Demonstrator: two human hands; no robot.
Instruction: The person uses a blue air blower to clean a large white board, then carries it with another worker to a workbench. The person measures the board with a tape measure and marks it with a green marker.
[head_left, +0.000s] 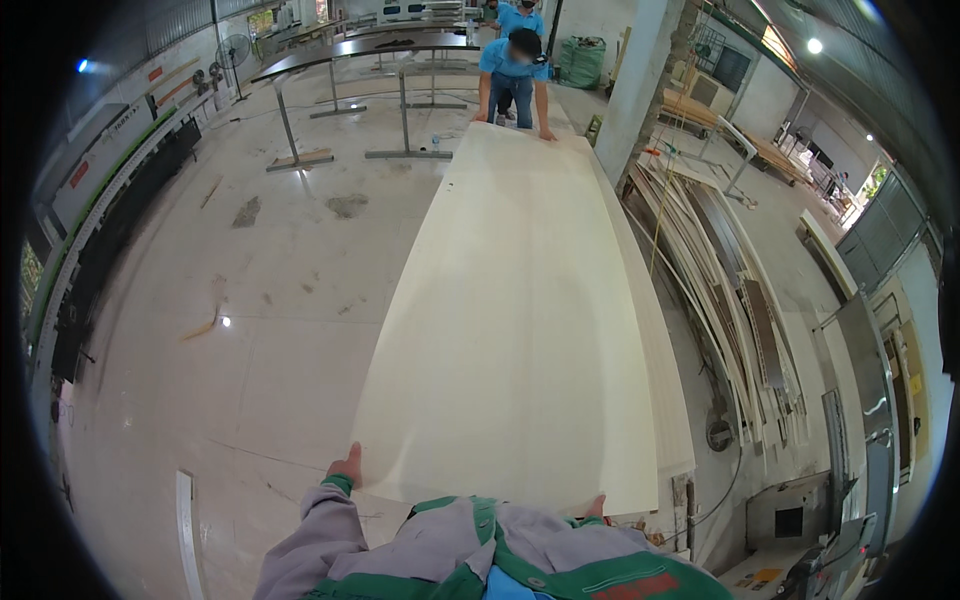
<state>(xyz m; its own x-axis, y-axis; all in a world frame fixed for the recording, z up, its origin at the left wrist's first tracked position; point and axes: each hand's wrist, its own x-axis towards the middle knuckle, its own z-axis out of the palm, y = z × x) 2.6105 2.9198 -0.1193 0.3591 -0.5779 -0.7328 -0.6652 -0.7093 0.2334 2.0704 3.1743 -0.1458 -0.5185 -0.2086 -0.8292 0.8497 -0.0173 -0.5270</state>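
Observation:
A long cream-coloured board (520, 320) stretches away from me, lying on top of a stack of similar boards. My left hand (347, 466) grips its near left corner. My right hand (595, 506) holds the near edge on the right; only the fingertips show past my grey and green sleeve. At the far end a person in a blue shirt (512, 75) bends over with both hands on the board's far edge.
Metal-legged tables (400, 60) stand at the back on the pale concrete floor (250, 300). Leaning planks and strips (730, 290) fill the right side beside a white pillar (640, 80). A machine (860, 420) sits at right. A fan (232, 50) stands far left.

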